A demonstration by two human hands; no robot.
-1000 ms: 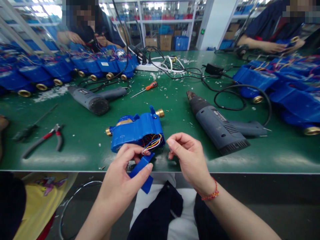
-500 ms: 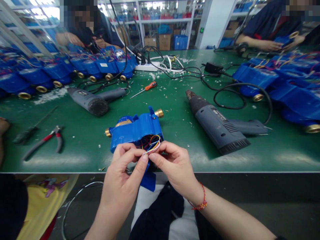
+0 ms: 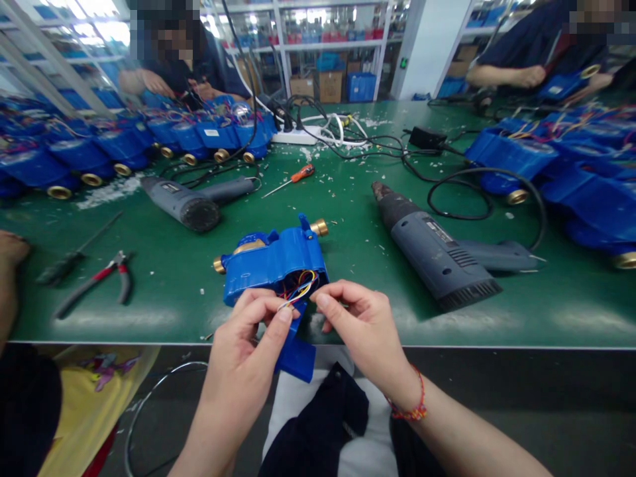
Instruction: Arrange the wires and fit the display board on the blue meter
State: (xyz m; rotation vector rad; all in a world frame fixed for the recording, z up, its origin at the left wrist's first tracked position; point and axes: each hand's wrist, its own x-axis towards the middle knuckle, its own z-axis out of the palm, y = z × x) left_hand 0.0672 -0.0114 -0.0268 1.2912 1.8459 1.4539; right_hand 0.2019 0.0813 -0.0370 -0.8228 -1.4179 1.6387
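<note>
A blue housing (image 3: 273,258) with brass ends lies near the front edge of the green table, its open side toward me. Coloured wires (image 3: 304,286) come out of that opening. My left hand (image 3: 256,331) pinches the wires between thumb and index finger, in front of the housing. Just right of the wires is my right hand (image 3: 355,318), thumb and index finger pressed together; whether something thin is between them is too small to tell. A blue flap (image 3: 298,361) hangs below the housing, past the table edge, partly behind my left hand.
On the green table (image 3: 342,232), a heat gun (image 3: 432,245) lies right and another (image 3: 183,202) left. Pliers (image 3: 112,278) and screwdrivers (image 3: 301,174) lie about. More blue housings (image 3: 517,156) line both sides. A person's hand (image 3: 12,248) rests at the left edge; two people work opposite.
My right hand has moved right, away from the wires and my left hand. My left hand still holds the wires. The whole view has shifted slightly.
</note>
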